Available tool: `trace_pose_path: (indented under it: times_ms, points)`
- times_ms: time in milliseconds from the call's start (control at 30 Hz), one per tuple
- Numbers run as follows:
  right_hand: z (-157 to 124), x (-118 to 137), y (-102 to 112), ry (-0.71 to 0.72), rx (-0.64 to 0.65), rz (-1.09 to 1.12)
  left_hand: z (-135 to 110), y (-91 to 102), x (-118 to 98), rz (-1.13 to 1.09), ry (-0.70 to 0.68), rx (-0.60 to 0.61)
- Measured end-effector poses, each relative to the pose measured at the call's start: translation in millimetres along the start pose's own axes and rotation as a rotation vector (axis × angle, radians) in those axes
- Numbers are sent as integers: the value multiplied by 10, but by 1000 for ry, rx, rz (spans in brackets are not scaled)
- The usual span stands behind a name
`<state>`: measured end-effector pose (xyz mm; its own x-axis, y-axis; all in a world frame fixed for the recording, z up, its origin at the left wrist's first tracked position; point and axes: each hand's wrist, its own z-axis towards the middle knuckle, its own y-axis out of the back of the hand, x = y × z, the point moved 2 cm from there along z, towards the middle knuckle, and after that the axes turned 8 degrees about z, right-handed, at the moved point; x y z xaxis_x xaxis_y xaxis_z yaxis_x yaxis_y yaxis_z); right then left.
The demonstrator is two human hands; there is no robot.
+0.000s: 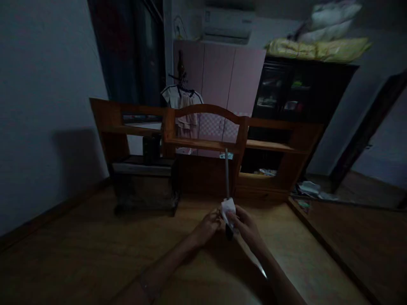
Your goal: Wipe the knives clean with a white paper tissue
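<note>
In the head view, a long thin grey rod (227, 173) points up and away from me, with a dark end (229, 232) at the bottom. Around its lower part sits a crumpled-looking white piece (227, 206), perhaps tissue or cloth; the dim light hides which. My right hand (247, 226) is closed on this white piece, thumb pressed against its front. From the other side my left hand (208, 226) meets it with bent fingers, and what the fingertips grip is hard to make out. Both hands are above the wooden surface.
A light wooden surface (133, 262) spreads below my hands. At its far side stands a wooden shelf unit (206, 144), with a dark box-like case (146, 186) before its left part. A bright streak (263, 271) shows beside my right forearm. Papers (310, 188) lie to the right.
</note>
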<state>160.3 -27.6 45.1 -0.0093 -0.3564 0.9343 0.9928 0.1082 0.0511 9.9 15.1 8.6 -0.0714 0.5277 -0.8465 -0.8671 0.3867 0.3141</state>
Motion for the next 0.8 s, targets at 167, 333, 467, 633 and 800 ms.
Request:
trace_pose_path:
  times_ms: [167,333,467,633,800]
  points:
    - [-25,11,79,-17,-14,-59,78,222,22,-273,188,-240]
    - [11,-83,110,-64,53,-160,171,268,128,-706,340,-189]
    - [23,-151,121,-125,150,-235,176,278,183,-839,269,-244]
    - [-18,-166,136,-302,276,-202,123,302,268,-740,282,-280]
    - [-58,-90,186,-394,375,-209,98,286,297,-686,347,-360]
